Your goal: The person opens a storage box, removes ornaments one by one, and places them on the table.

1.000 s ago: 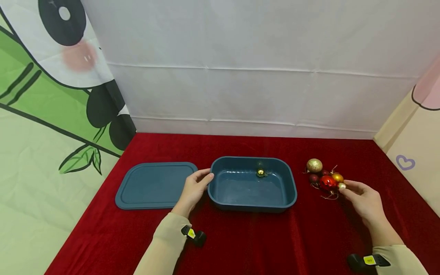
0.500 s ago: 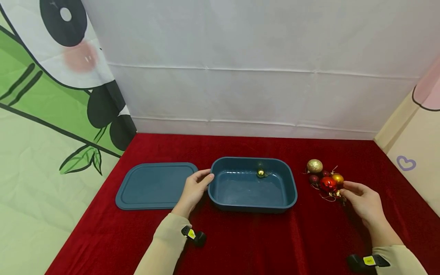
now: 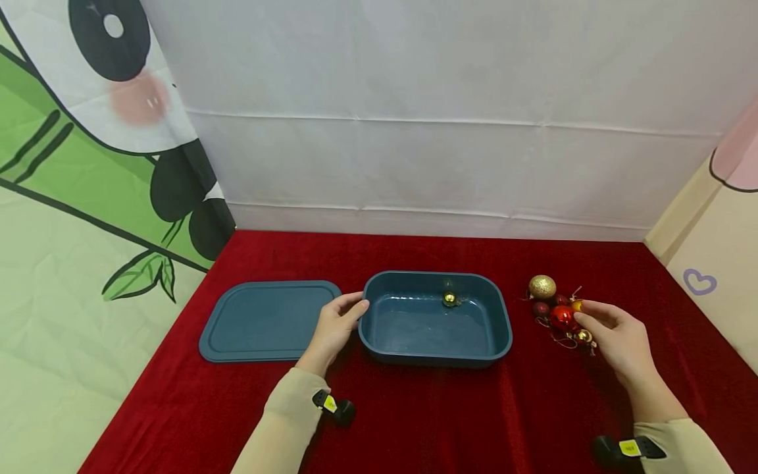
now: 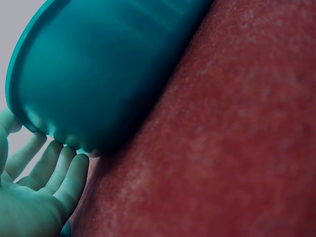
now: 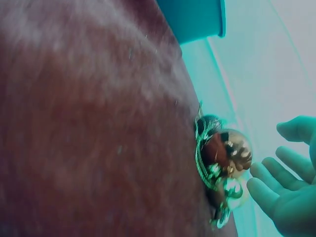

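My left hand (image 3: pixel 334 327) holds the left rim of a blue-grey rectangular box (image 3: pixel 435 361), thumb over the edge. In the left wrist view, its fingers (image 4: pixel 75 180) lie against the outer wall. A small shiny gold bauble (image 3: pixel 450 299) sits inside the box. At right, my right hand (image 3: pixel 618 339) reaches to a pile of baubles, its fingertips right at an amber bauble (image 3: pixel 577 305). A shiny red bauble (image 3: pixel 562 318) and a small gold one (image 3: pixel 583 336) lie close by. The right wrist view shows that hand (image 5: pixel 289 180) with fingers spread, nothing between them.
A flat blue-grey lid (image 3: pixel 263 322) lies left of the box. A glittery gold bauble (image 3: pixel 541 287) and dark red baubles (image 3: pixel 541 309) are in the pile. Red cloth (image 3: pixel 426 421) covers the table, with a white backdrop (image 3: pixel 414 171) behind it.
My right hand has left the small gold bauble, which now lies below the red one, and has moved up and left to the amber bauble. The left hand has stayed on the box.
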Tool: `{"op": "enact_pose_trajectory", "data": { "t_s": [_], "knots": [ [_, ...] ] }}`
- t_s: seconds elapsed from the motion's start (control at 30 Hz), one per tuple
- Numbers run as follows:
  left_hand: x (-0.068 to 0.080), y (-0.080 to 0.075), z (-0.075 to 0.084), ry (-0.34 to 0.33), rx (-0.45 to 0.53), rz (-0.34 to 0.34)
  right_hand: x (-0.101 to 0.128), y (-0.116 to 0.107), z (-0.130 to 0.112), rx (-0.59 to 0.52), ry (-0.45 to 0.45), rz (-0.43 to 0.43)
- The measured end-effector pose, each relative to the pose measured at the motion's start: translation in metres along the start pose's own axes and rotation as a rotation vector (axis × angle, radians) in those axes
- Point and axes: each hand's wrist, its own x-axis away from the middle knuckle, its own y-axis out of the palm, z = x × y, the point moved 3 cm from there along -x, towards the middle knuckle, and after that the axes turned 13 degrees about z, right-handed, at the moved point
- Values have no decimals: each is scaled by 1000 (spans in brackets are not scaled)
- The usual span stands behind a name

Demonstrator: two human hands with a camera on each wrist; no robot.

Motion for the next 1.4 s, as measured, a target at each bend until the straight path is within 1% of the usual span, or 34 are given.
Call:
{"op": "enact_pose_trajectory", "data": {
  "t_s": [0.17, 0.27, 0.4, 0.5, 0.67, 0.9, 1.13, 1.4],
  "knots": [
    [-1, 1, -2, 8, -10, 2, 2, 6, -11, -38, -32, -7],
    [-9, 2, -12, 6, 1, 3, 3, 11, -17, -45, -53, -24],
    [-20, 4, -27, 5, 11, 17, 4, 18, -24, -60, -55, -47],
    [-21, 5, -31, 24, 17, 33, 5, 23, -30, -65, -56, -63],
    [-19, 6, -29, 33, 33, 33, 8, 33, -42, -74, -66, -93],
    [-21, 6, -31, 37, 19, 38, 9, 47, -53, -60, -80, -117],
    [-20, 6, -30, 39, 14, 39, 13, 65, -66, -150, -116, -176],
    [-19, 6, -28, 35, 20, 36, 14, 82, -79, -161, -155, -201]
  ]
}}
